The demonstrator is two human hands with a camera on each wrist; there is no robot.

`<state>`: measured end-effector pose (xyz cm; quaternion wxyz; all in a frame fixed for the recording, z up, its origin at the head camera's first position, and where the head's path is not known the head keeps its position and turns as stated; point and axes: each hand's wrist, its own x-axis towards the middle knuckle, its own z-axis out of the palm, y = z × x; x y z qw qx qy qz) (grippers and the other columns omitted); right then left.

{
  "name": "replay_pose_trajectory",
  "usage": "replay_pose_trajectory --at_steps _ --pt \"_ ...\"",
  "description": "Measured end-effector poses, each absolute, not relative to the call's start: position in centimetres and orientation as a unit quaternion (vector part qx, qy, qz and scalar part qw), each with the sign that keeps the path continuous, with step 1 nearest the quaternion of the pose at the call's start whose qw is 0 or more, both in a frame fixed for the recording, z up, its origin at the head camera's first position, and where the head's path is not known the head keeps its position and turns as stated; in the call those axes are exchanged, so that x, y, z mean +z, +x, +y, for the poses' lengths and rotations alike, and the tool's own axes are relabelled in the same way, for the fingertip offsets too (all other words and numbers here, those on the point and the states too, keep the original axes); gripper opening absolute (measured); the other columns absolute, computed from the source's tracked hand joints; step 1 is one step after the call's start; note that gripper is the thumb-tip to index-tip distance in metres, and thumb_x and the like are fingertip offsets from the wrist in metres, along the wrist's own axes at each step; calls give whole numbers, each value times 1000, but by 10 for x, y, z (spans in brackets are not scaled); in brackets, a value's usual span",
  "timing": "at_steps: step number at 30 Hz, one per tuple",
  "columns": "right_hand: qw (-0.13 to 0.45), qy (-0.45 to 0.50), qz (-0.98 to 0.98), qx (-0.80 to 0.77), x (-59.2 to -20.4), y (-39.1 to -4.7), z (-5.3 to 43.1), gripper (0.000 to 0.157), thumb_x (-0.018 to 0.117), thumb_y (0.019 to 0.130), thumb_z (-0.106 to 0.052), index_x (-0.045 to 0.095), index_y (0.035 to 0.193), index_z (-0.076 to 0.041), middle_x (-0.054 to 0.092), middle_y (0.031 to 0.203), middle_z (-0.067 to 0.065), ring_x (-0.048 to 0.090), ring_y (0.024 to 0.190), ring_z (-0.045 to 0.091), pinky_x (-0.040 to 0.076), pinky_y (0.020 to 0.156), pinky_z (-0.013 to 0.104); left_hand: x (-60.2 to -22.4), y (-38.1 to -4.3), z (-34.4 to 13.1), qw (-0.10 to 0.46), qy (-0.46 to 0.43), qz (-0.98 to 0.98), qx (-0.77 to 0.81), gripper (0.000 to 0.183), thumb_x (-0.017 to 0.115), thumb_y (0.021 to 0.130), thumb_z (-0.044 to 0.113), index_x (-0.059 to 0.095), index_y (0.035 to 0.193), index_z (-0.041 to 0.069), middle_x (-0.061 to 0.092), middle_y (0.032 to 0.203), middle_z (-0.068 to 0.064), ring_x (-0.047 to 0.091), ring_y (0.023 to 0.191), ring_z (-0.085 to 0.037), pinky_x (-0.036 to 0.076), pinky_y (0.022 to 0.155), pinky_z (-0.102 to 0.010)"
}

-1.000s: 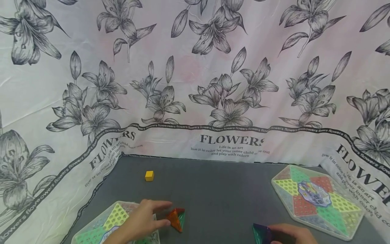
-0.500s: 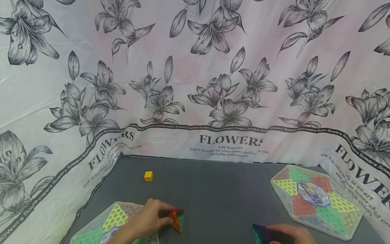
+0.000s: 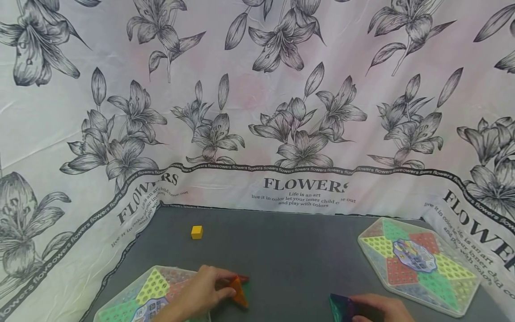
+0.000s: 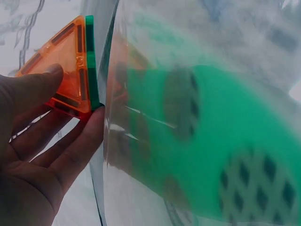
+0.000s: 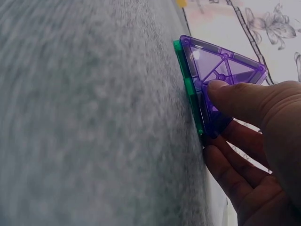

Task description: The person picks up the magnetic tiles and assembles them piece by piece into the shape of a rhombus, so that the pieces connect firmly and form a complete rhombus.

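My left hand point(image 3: 203, 288) pinches a small pyramid of see-through triangular magnetic tiles. Its orange tile point(image 4: 73, 44) is under the thumb in the left wrist view, a green tile point(image 4: 91, 61) forms one side, and some red shows by the fingers. At the lower right of the head view, my right hand point(image 3: 386, 307) pinches a similar piece by its purple tile point(image 5: 225, 63), thumb on the face. A green tile point(image 5: 188, 87) joins it along the tabletop side. Fingers partly cover both pieces, and the two stand apart.
A clear hexagonal case point(image 3: 154, 277) with coloured panels lies partly under the left forearm. Another such case point(image 3: 422, 266) lies at right. A yellow cube point(image 3: 196, 232) sits farther back on the grey tabletop point(image 3: 281, 250). Flower-printed cloth point(image 3: 257, 134) surrounds the table.
My left hand has closed on the orange, red and green pyramid and shifted it slightly right, turning it a little. The right hand's purple and green piece has moved slightly left.
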<state>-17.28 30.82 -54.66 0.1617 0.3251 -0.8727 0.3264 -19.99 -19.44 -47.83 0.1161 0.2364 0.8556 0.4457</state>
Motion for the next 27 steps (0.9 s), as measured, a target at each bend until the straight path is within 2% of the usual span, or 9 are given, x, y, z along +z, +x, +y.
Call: replay_pose_trajectory --at_steps 4,10,15,21,27 --pt "164 343 -864 331 -547 -176 303 51 99 75 -11 80 121 -25 80 111 -18 71 98 -7 46 82 3 -478 -198 -184 119 248 843 461 27 83 97 9 81 123 3 83 116 -11 80 98 -13 63 82 -23" --pt "141 360 -857 340 -547 -181 292 47 95 82 -11 79 124 -24 80 113 -15 71 101 -5 54 78 15 -484 -199 -168 128 270 836 461 28 82 98 13 81 124 2 83 115 -12 79 99 -9 63 81 -22" --pt "85 372 -847 371 -543 -185 277 38 89 90 -12 78 126 -19 81 114 -10 70 101 -5 57 76 21 -493 -203 -152 106 310 834 443 29 80 101 17 80 127 4 83 117 -8 77 101 -5 62 81 -19" --pt "37 384 -844 373 -533 -192 256 30 84 96 -14 77 125 -11 81 114 -3 69 102 -4 58 77 24 -487 -198 -130 136 283 841 440 27 81 99 10 82 126 11 84 115 0 74 99 -1 61 84 -22" --pt "-14 370 -849 376 -530 -197 236 28 82 100 -22 76 125 -12 79 115 -4 69 104 -3 59 81 27 -493 -201 -119 121 318 836 431 23 80 100 14 83 123 9 84 113 0 74 99 0 61 83 -20"
